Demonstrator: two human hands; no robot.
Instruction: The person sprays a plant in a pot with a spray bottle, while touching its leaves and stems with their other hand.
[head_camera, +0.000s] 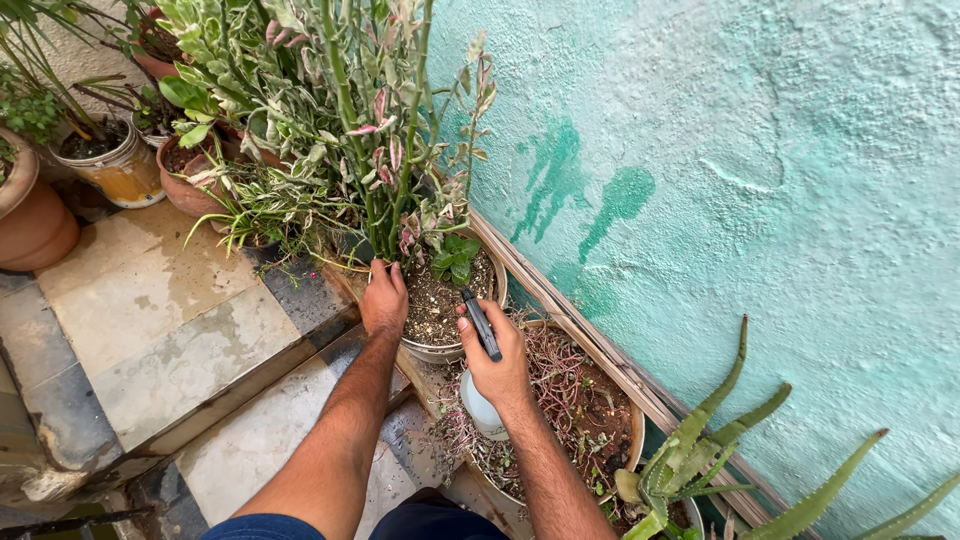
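My two forearms are bare, my hands (384, 300) ungloved and without rings; dark blue clothing shows at the bottom edge.
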